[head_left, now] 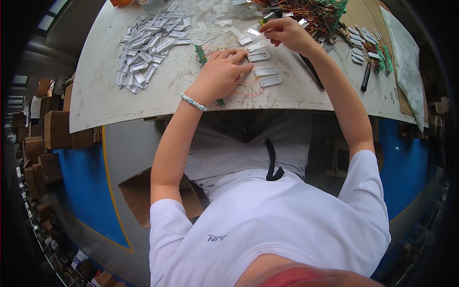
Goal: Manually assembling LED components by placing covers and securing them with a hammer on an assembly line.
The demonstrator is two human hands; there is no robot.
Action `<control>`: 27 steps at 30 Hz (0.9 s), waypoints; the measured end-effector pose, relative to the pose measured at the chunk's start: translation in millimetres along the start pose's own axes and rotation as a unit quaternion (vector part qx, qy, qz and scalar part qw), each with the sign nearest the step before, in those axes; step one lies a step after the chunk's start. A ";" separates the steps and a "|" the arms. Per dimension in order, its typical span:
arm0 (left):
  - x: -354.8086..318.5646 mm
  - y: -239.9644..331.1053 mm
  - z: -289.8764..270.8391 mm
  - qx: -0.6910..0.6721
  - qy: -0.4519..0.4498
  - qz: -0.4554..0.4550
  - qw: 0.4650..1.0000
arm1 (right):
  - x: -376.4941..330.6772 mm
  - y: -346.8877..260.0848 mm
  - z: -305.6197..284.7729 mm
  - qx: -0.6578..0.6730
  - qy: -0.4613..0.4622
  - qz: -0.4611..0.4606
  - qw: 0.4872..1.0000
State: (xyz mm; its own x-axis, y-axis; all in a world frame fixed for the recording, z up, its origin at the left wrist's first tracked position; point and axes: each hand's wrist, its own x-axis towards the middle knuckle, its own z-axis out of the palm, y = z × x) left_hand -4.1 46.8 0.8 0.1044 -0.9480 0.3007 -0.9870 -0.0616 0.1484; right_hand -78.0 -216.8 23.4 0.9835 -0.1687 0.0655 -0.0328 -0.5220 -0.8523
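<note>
My left hand lies on the table with its fingers stretched out, fingertips touching a short column of small white plastic cases. Under its palm runs a green circuit board strip, mostly hidden, and thin red wires lead from it to the cases. My right hand is raised just beyond the column, thumb and forefinger pinched together. Whatever the pinch holds is too small to make out. Two more white cases lie at the near end of the column.
A heap of white cases covers the table's left, with clear flat pieces behind. Tangled wires lie at the back right. Black-handled tools, wired cases and a plastic bag are on the right.
</note>
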 end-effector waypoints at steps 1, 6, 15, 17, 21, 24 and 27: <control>0.4 -0.7 0.5 0.004 0.004 0.000 1.000 | -7.1 -1.6 -0.2 -0.032 -0.020 0.007 0.999; 1.3 0.5 0.1 0.008 -0.006 -0.001 1.000 | -35.7 -11.2 1.9 -0.204 -0.023 -0.004 0.979; -0.3 1.5 1.2 0.021 0.000 0.009 1.000 | -43.6 8.9 28.1 -0.118 0.005 -0.100 0.988; -0.3 2.8 1.1 0.019 -0.001 0.007 1.000 | -44.1 3.5 29.2 -0.114 0.009 -0.082 0.990; -0.9 2.4 0.1 0.018 -0.002 0.003 1.000 | -43.6 0.1 30.8 -0.100 0.009 -0.040 0.994; -0.3 2.3 -0.2 0.010 -0.011 0.004 1.000 | -43.7 -1.4 31.6 -0.101 0.021 -0.025 0.994; -1.2 1.4 1.5 0.010 -0.001 -0.003 1.000 | -43.4 -1.0 33.5 -0.098 0.031 -0.013 0.995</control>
State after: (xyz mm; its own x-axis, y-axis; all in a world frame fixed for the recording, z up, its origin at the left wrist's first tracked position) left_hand -5.8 47.4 -0.9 0.1094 -0.9483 0.2980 -0.9888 -0.0731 0.1304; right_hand -114.6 -180.9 4.0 0.9720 -0.2005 0.1227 -0.0474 -0.6786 -0.7330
